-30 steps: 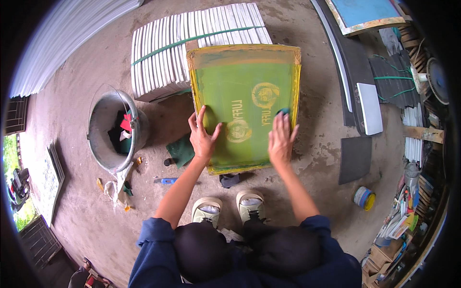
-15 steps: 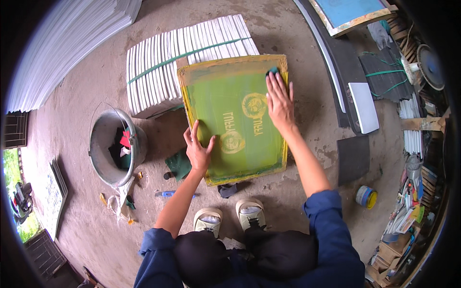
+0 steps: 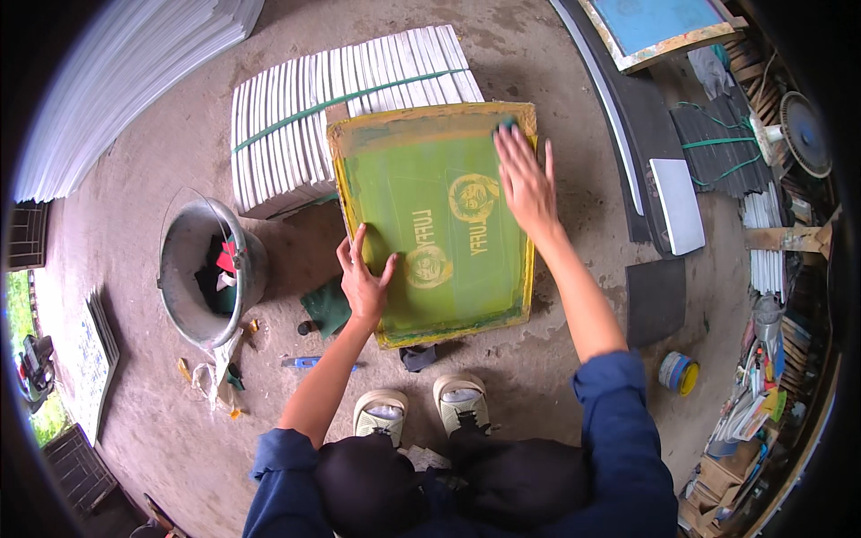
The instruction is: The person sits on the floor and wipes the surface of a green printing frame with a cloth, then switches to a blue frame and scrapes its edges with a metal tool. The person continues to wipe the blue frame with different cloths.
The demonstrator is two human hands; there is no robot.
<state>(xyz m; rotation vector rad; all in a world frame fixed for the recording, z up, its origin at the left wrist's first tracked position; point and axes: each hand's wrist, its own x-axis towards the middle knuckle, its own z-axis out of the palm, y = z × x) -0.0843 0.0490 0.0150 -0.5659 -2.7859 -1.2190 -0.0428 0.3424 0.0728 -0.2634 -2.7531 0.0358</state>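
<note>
Holding a teal wad (image 3: 508, 120) to the screen (image 3: 444, 224) (beside boards (image 3: 287, 161), ahead of the shoes (image 3: 462, 403)), near its upper right corner, with the right hand (image 3: 527, 186), flat, mostly close-fingered; touching the left edge with the left hand (image 3: 365, 285), spread wide.

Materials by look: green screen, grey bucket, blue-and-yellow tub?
Green screen: likely coated fabric mesh, satin finish; taut, flat, softly sheened.
Bucket: metal or plastic, matte; dull, blotchy grey leaves it open.
Tub: plastic or tin, smooth finish; round, colour-banded wall, can't tell which.

Pale lettering (image 3: 477, 238) stands twice on the green screen (image 3: 395, 175).
</note>
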